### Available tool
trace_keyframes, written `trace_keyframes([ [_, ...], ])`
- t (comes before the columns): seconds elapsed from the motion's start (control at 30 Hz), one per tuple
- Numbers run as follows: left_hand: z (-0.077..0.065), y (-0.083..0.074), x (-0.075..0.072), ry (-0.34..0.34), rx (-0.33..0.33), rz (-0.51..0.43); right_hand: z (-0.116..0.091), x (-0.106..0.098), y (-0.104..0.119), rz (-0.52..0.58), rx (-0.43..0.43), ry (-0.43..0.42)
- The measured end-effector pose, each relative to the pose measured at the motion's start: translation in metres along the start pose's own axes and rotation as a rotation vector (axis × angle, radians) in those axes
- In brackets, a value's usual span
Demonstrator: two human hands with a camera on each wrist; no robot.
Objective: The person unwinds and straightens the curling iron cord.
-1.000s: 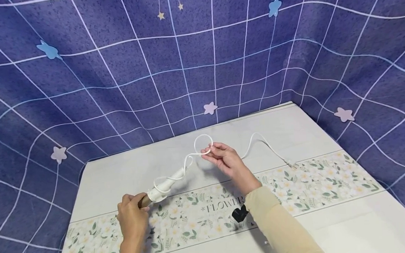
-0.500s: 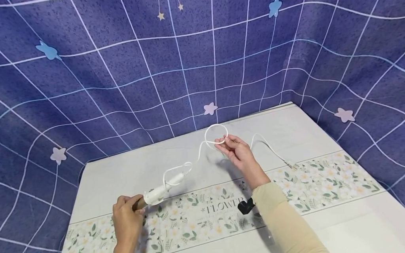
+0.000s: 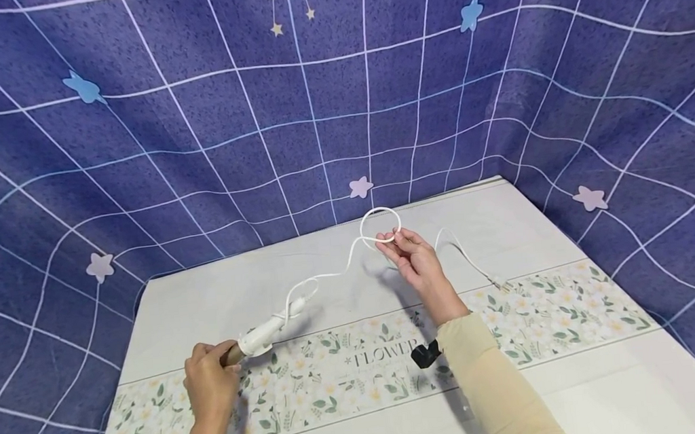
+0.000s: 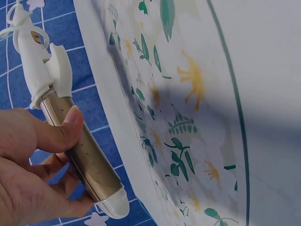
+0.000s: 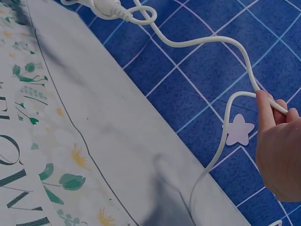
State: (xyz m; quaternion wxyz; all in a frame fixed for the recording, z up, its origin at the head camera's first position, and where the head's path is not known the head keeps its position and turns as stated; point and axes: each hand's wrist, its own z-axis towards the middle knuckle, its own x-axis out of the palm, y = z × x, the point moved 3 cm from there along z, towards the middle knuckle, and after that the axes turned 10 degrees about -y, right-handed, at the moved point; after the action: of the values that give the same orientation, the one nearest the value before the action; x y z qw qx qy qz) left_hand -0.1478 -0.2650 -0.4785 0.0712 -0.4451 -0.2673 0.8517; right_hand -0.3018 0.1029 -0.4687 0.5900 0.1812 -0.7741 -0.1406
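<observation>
A curling iron (image 3: 265,337) with a white handle and a gold barrel (image 4: 89,150) is held up over the table. My left hand (image 3: 211,381) grips it by the barrel, thumb on one side and fingers on the other, near the white tip (image 4: 114,203). The white power cord (image 3: 327,274) runs from the handle's end, with a small loop beside the handle. My right hand (image 3: 418,262) pinches the cord, and a round loop stands above the fingertips. Past that hand the cord drops to the table, ending in a plug (image 3: 503,285).
A white table cover (image 3: 581,389) with a flower-printed band and lettering lies beneath both hands. Behind and at the sides hangs a blue curtain (image 3: 341,136) with grid lines and stars. A black wrist mount (image 3: 426,354) sits at the right sleeve.
My right hand has moved right and away with the cord, and the left hand has drawn the curling iron left. The cord between them is stretched longer, with fewer wraps on the handle.
</observation>
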Motion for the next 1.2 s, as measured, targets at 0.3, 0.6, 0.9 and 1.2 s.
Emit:
trace_keyframes([
  [0.3,0.0,0.004,0.0,-0.04,-0.029,0.049,0.0,-0.003,0.001,0.018,-0.015,0.029],
  [0.6,0.001,0.008,-0.001,-0.007,-0.123,0.08,0.0,-0.006,0.003,0.029,-0.013,0.042],
  [0.9,0.004,0.014,-0.004,-0.028,-0.164,0.073,0.004,-0.014,-0.001,-0.038,-0.019,-0.001],
  [1.2,0.005,0.012,-0.008,-0.044,-0.172,0.034,0.006,-0.024,-0.013,-0.113,0.005,-0.06],
])
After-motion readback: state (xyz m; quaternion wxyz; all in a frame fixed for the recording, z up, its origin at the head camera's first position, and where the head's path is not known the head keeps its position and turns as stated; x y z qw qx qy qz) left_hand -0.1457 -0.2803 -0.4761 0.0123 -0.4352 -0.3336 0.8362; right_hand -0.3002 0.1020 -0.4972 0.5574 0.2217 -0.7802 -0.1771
